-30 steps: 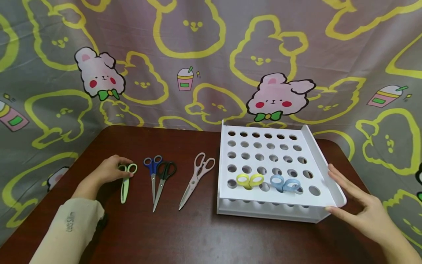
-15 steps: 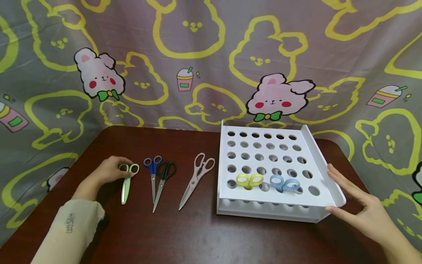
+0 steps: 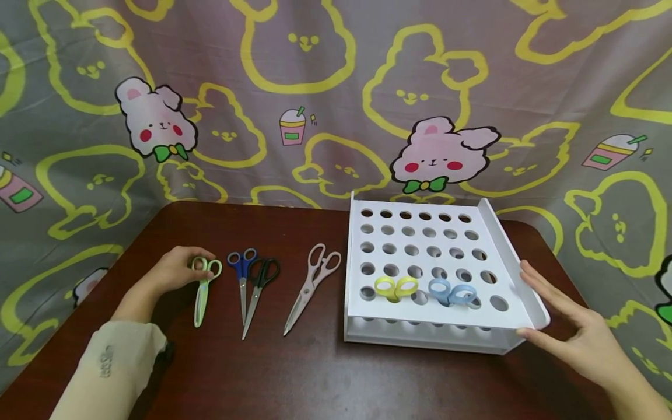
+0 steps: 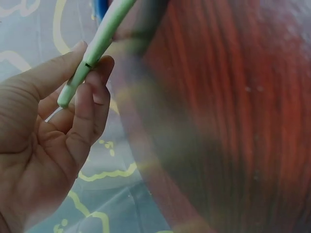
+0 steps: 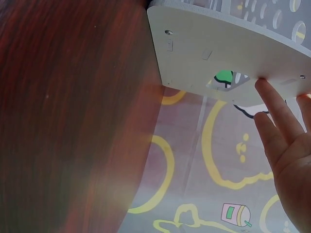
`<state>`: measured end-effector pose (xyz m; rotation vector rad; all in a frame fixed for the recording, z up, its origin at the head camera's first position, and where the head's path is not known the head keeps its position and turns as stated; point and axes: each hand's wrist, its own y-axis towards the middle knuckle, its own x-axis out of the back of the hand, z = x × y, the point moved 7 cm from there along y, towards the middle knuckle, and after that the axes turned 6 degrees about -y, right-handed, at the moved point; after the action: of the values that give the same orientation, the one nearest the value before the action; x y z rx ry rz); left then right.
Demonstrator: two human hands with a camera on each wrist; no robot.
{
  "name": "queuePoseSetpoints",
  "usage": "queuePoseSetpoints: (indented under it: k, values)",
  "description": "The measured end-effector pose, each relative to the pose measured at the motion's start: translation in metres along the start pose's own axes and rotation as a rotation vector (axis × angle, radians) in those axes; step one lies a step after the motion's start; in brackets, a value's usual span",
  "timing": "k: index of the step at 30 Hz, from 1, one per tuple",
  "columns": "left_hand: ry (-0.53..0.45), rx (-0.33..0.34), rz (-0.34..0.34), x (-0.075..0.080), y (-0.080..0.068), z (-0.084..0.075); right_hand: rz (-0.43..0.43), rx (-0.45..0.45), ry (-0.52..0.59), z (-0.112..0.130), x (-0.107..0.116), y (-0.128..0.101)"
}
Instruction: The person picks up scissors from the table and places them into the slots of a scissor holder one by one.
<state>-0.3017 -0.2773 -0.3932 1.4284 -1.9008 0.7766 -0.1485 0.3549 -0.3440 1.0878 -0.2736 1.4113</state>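
Note:
My left hand [image 3: 177, 268] pinches the handle loops of light green scissors [image 3: 202, 300], whose blades point toward the table's front. In the left wrist view, thumb and fingers close on the green handle [image 4: 99, 43] from both sides. My right hand [image 3: 574, 326] touches the right side panel of a white rack [image 3: 517, 274] full of round holes, its thumb at the front corner. The right wrist view shows straight fingertips [image 5: 262, 85] against that panel. Yellow-handled scissors [image 3: 395, 289] and light blue-handled scissors [image 3: 451, 291] stand in the rack's front row, handles up.
Blue-handled scissors [image 3: 243, 268] and black-handled scissors [image 3: 259, 286] lie side by side with blades crossing. Pale pink scissors [image 3: 312, 286] lie left of the rack. Behind the dark wooden table [image 3: 294, 379] hangs a cartoon-print curtain [image 3: 336, 105].
The green scissors have shifted and turned slightly in my left hand, and a fingertip now shows over the right loop. My right hand stays at the rack.

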Motion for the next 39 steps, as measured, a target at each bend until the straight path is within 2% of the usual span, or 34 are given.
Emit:
queuePoseSetpoints:
  k: [7, 18, 26, 33, 39]
  values:
    - [-0.032, -0.027, -0.017, 0.005, -0.002, -0.012, 0.002, 0.004, 0.002, 0.0, 0.0, 0.0]
    - [-0.008, -0.068, -0.033, 0.008, -0.006, -0.03, -0.003, 0.023, 0.008, 0.001, 0.0, 0.0]
    - [0.008, -0.105, -0.049, 0.009, -0.007, -0.053, -0.014, 0.047, 0.01, 0.003, 0.0, 0.0]
    - [0.012, -0.147, -0.061, 0.007, -0.007, -0.07, -0.006, 0.01, 0.007, 0.002, 0.0, 0.001]
    - [0.015, -0.192, -0.074, 0.005, -0.006, -0.089, -0.03, 0.081, 0.014, 0.005, 0.0, 0.001]
